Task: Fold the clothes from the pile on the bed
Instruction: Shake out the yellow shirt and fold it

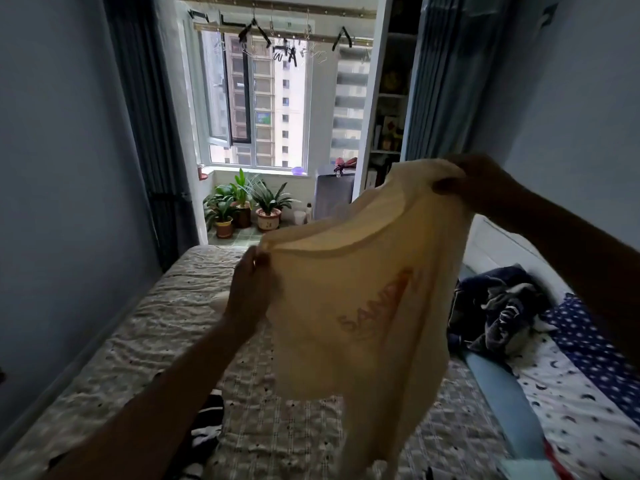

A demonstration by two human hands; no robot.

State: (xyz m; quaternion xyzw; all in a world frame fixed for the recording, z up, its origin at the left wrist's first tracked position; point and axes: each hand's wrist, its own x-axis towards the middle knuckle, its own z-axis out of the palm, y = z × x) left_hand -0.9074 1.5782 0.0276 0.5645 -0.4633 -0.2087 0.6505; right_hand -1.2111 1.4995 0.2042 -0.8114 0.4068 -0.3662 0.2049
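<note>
A pale yellow T-shirt [363,292] with faint red lettering hangs in the air above the bed [145,327], held up by both hands. My left hand [251,292] pinches its upper left edge. My right hand [481,183] grips the upper right edge, higher and farther away, so the shirt hangs slanted. A pile of dark blue and grey clothes [498,306] lies on the bed at the right.
A black-and-white striped garment [204,434] lies on the bed near me. A starry blue and white quilt [588,368] and a light blue roll [502,400] lie along the right side. Potted plants [242,206] stand by the window beyond the bed.
</note>
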